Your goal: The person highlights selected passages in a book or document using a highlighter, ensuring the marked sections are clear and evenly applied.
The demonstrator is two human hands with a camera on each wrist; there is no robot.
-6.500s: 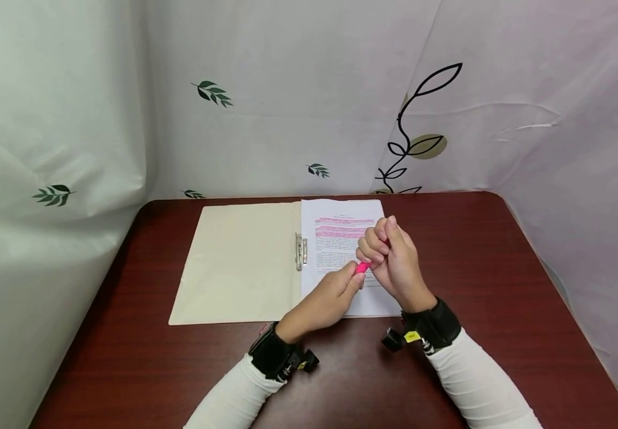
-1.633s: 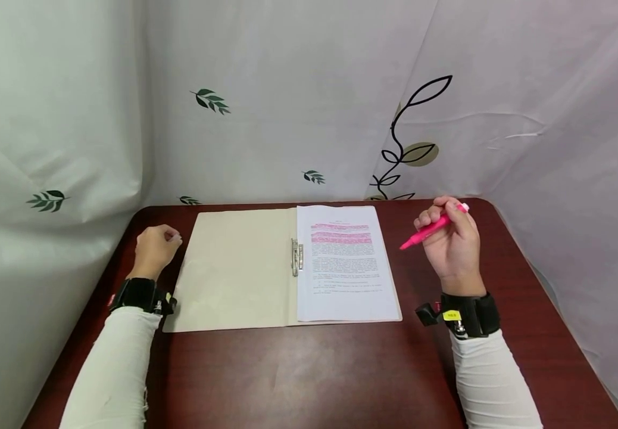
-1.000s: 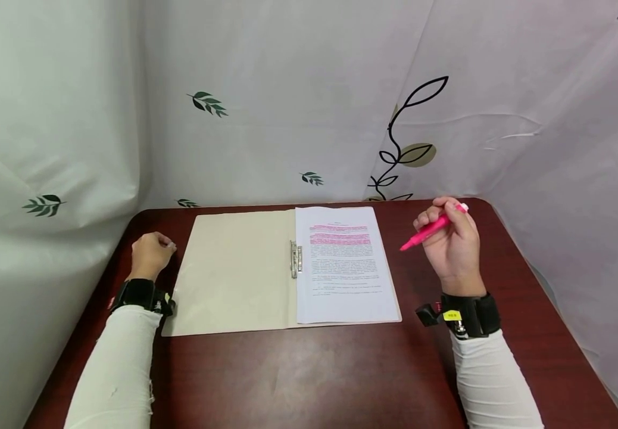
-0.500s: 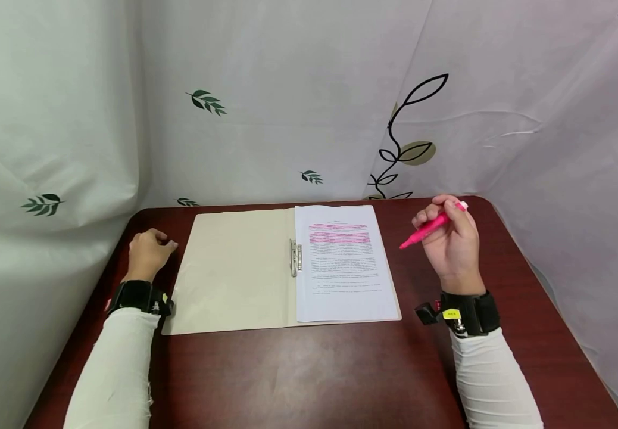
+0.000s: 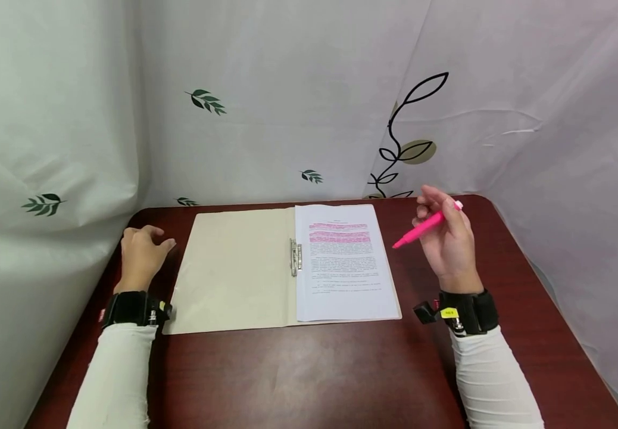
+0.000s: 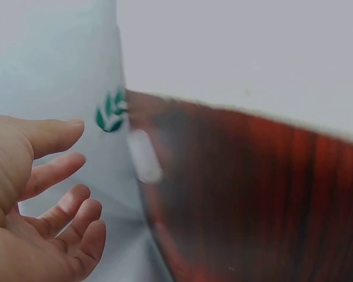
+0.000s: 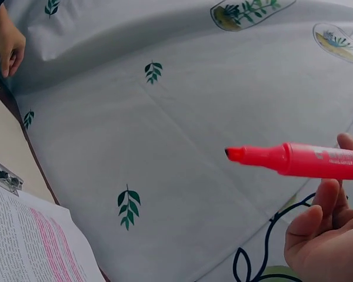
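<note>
My right hand [image 5: 448, 241] pinches a pink highlighter [image 5: 421, 230] between thumb and fingers, above the table to the right of the folder. Its bare dark chisel tip shows in the right wrist view, pointing toward the page side. My left hand [image 5: 143, 253], beside the folder's left edge, holds nothing; thumb and fingers are parted. Just past those fingers, in the left wrist view, a small whitish oblong thing [image 6: 145, 156] lies at the table's edge, blurred. A cream folder [image 5: 234, 274] lies spread with printed sheets [image 5: 349, 304] on its right side; the upper lines are marked pink.
A metal clip [image 5: 295, 257] sits along the folder's spine. The dark red wooden table [image 5: 298, 375] runs on in front of the folder and to both sides. White patterned cloth [image 5: 266, 107] hangs close behind and at the sides.
Earlier both hands met at the highlighter over the page; then they parted. Lately my left fingers have spread from a pinch, and my right fingers have lifted, shifting the highlighter slightly left.
</note>
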